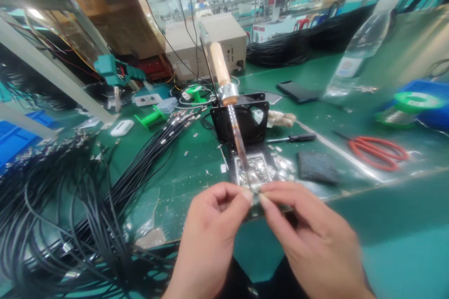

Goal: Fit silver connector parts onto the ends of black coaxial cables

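My left hand [213, 229] and my right hand [308, 229] meet at the front edge of the bench, thumbs and forefingers pinched close together. Whatever lies between the fingertips is too small and blurred to name. Just above them ends the tip of a soldering iron [235, 126], which has a wooden handle and slants down toward me on a stand. Behind the fingertips sits a shallow tray [236, 173] of small shiny metal pieces. A black fan [242, 124] stands upright behind the tray.
Black cables [105, 215] with metal ends spread over the left side. To the right lie a dark sponge-like block [317, 167], red-handled scissors [379, 152], a screwdriver [294, 138] and a phone [297, 91]. A plastic bottle [365, 46] and a solder spool [409, 107] stand farther right.
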A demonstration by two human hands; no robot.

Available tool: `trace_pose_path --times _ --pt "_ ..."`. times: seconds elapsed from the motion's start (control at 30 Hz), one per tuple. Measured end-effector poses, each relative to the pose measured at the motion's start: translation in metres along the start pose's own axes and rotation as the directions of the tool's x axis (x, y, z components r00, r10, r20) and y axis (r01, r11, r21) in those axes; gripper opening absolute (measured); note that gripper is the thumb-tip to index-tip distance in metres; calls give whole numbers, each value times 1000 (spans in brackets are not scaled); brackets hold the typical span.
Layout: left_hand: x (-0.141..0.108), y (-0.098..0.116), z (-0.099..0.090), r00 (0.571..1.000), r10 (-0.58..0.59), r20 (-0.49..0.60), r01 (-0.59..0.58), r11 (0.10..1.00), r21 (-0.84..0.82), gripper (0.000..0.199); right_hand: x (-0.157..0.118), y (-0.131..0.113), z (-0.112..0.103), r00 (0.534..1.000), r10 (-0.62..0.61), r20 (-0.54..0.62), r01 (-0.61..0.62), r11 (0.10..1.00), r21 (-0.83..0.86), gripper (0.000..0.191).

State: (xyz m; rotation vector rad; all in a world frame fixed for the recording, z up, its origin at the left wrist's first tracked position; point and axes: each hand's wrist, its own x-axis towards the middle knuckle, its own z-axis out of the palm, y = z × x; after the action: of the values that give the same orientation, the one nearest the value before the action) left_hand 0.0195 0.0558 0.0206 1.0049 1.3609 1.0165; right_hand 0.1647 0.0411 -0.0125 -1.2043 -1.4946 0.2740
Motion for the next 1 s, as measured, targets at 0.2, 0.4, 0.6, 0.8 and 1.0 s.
trace_pose_path --times 0.2,0.4,0.6,0.8,1.0 --pt "0 1 0 1000 -4 0 4 1000 -3 25 0 -3 0 991 130 16 -131 989 74 11" --pt "1 0 -1 1000 3 -3 -3 1000 25 25 13 -6 0 880 442 176 -473 852 226 28" --pt "0 0 1 1000 16 5 -16 1000 9 24 18 -8 5 865 446 229 -498 816 293 31" --pt "-1 0 0 1000 16 2 -16 1000 4 24 14 -7 9 881 432 191 -472 817 331 29" --pt "-1 1 0 1000 14 0 -14 1000 13 26 11 -6 9 896 412 165 -444 842 308 30"
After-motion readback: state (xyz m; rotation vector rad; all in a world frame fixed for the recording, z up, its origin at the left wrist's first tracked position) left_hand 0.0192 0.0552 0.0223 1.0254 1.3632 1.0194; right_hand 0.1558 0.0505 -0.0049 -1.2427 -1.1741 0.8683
